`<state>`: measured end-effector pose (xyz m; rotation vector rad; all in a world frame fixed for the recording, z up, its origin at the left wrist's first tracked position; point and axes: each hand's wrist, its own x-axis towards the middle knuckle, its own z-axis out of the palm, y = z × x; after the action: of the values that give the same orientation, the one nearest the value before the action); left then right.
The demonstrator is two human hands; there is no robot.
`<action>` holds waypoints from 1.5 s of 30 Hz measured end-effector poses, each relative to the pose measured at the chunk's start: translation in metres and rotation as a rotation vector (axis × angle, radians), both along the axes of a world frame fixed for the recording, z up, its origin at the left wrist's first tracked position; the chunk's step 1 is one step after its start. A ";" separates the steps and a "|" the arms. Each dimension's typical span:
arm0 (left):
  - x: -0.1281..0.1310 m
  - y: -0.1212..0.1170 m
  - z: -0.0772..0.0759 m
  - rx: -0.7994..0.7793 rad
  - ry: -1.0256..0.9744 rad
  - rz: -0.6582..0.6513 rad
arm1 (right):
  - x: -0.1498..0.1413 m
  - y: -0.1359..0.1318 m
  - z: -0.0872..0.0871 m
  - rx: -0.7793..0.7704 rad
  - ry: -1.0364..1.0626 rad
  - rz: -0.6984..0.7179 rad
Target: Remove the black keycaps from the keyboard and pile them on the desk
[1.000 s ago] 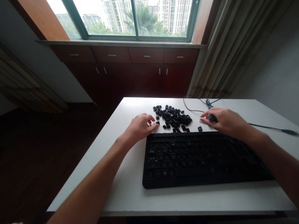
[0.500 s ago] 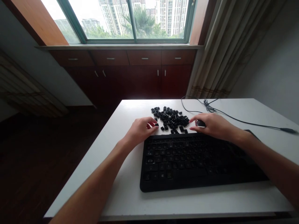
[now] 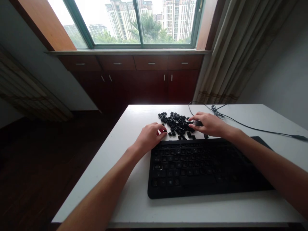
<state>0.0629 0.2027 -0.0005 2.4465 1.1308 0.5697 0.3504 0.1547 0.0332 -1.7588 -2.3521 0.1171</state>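
Note:
Between the thumb and forefinger of my left hand, at the left edge of a loose pile of black keycaps, is a small black keycap. My right hand reaches over the pile's right side, thumb and forefinger apart around its edge. A dark shape shows in the gap behind those fingertips; I cannot make out what it is. Close in front of both hands lies a black keyboard, its right part under my right forearm. Many of its key positions look bare, though the dark surface is hard to read.
The keyboard lies on a white table. A single keycap rests near its back edge, below my right hand. A bundled black cable runs rightward to a thicker end. Red-brown cabinets stand beyond the table.
My right hand has moved left onto the pile's edge, uncovering a keycap on the table. My left hand keeps its keycap in nearly the same place. The whole view has shifted slightly.

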 end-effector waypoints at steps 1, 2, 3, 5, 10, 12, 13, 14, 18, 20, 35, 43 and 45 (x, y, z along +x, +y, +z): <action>0.000 0.000 0.000 0.002 0.002 0.000 | -0.001 0.002 -0.001 0.006 0.007 0.004; 0.000 -0.001 0.000 0.004 0.004 -0.001 | -0.002 0.004 -0.002 0.013 0.013 0.012; 0.001 -0.001 0.000 0.006 0.005 -0.001 | -0.004 0.004 -0.003 0.019 0.018 0.021; 0.001 -0.001 0.000 0.009 0.006 0.000 | -0.008 0.005 -0.005 0.031 0.019 0.044; 0.001 -0.001 0.001 0.010 0.004 -0.003 | -0.015 0.002 -0.007 0.076 -0.008 0.059; 0.001 -0.001 0.001 0.013 0.003 -0.002 | -0.016 0.001 -0.006 0.101 -0.015 0.056; 0.001 -0.001 0.001 0.014 0.002 -0.003 | -0.015 0.000 -0.006 0.116 -0.014 0.053; 0.001 -0.001 0.000 0.017 0.001 -0.004 | -0.014 -0.001 -0.005 0.131 -0.010 0.047; 0.000 -0.001 0.000 0.038 -0.013 0.002 | -0.009 -0.016 -0.003 0.165 0.026 0.032; 0.002 -0.004 0.001 0.063 -0.032 0.017 | -0.008 -0.029 -0.002 0.175 0.067 0.058; 0.040 -0.064 0.025 -0.499 -0.581 -0.305 | -0.018 -0.081 -0.012 0.454 0.266 0.321; 0.040 -0.064 0.024 -0.569 -0.609 -0.302 | -0.019 -0.081 -0.015 0.452 0.305 0.299; 0.040 -0.064 0.023 -0.549 -0.584 -0.294 | -0.019 -0.081 -0.016 0.438 0.316 0.287</action>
<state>0.1030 0.1385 0.0222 1.7566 0.5727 0.7020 0.3316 0.0742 0.0170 -1.1102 -2.1735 -0.0700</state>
